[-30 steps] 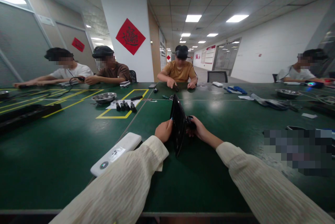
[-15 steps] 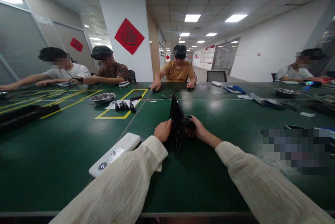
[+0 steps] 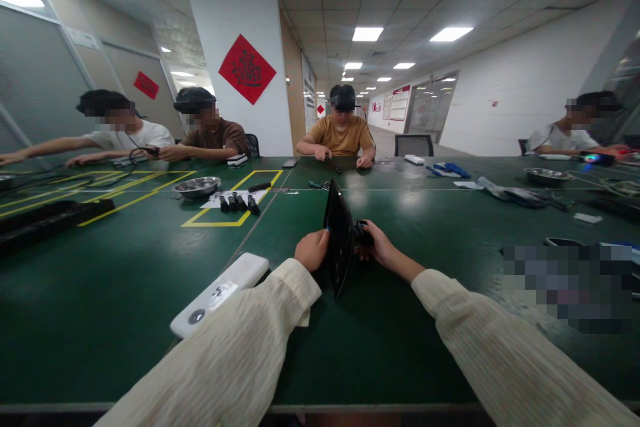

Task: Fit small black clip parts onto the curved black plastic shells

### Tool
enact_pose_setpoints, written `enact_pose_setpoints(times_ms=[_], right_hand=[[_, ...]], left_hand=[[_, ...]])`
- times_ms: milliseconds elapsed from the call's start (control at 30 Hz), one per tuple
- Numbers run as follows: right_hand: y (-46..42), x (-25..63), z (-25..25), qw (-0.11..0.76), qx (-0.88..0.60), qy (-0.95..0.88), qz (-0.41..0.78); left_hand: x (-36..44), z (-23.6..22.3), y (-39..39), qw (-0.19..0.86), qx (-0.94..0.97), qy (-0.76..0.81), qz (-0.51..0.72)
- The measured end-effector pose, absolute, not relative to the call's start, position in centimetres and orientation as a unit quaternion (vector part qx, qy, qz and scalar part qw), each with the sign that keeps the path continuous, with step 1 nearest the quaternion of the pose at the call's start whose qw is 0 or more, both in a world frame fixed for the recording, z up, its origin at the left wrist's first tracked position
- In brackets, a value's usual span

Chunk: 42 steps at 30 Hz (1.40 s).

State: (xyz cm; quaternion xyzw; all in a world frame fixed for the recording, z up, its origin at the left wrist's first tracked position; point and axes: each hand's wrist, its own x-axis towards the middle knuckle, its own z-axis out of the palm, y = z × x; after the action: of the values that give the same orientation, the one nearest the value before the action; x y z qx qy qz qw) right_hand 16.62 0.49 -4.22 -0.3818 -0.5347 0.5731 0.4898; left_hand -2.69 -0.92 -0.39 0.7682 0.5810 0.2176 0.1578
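A glossy black flat panel [image 3: 340, 257] stands nearly edge-on in front of me, held over the green table. On its left face rests my left hand [image 3: 312, 250], fingers curled and partly hidden by the panel. Behind the panel, on its right side, a black mount-like part [image 3: 363, 234] sticks out. My right hand [image 3: 383, 245] is wrapped around that part, with the thumb on top. A long white device [image 3: 245, 272], with a label and a round dark spot, lies beside my left forearm.
Several short black cylinders [image 3: 240, 202] stand on white paper inside a yellow taped outline, near a metal bowl [image 3: 197, 187]. A co-worker [image 3: 343, 134] sits opposite. Plastic bags [image 3: 510, 192] and another metal bowl [image 3: 547, 177] lie to the right. A black tray [image 3: 50, 222] is at far left.
The co-worker opposite has drawn one hand back from the table towards their chest, leaving a small dark flat item behind. My hands and the panel have barely moved.
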Motion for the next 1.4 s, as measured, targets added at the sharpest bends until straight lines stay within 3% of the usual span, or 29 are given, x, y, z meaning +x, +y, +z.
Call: enact_pose_setpoints(times_ms=[1400], right_hand=[[0.51, 16.56, -4.30, 0.490, -0.388, -0.531, 0.572]], left_hand=[[-2.92, -0.74, -0.65, 0.182, 0.753, 0.585, 0.239]])
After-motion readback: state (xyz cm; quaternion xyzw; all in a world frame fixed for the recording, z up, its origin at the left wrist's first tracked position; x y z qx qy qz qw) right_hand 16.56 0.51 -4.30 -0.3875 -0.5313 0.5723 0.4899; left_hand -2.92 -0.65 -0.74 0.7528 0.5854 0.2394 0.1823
